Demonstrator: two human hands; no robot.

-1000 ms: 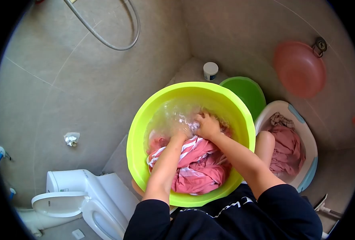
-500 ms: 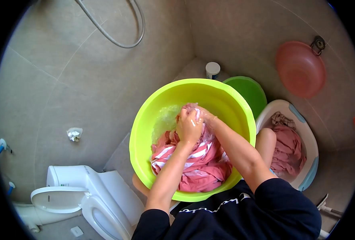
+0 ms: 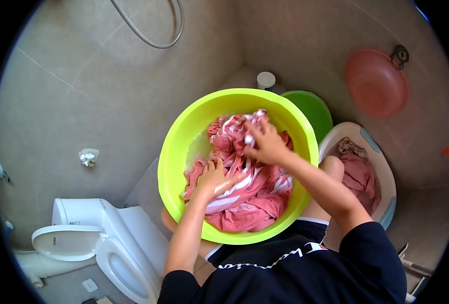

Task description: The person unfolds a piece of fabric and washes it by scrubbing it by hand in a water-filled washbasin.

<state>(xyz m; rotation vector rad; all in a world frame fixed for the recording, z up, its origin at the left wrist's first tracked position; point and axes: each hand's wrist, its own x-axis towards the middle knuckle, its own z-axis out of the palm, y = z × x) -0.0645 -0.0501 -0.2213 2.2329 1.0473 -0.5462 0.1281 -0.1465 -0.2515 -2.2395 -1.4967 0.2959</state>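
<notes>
Wet pink-and-white striped cloth lies bunched in a large yellow-green basin, with some water showing along the basin's left side. On the left part of this cloth rests my left hand, its fingers and thumb spread. Farther up and to the right, my right hand is over the cloth with its fingers apart, close to a twisted striped end. Whether the right fingertips touch the fabric is hard to tell. Neither hand grips anything.
To the right, a white-and-blue tub holds more pink cloth. Behind the basin are a green basin and a white lidded container. A pink basin hangs on the wall. A toilet stands at left.
My hands were together, closed on bunched cloth at the basin's middle. They have come apart and opened, the left moving down-left, the right toward the right. The cloth now spreads farther up the basin.
</notes>
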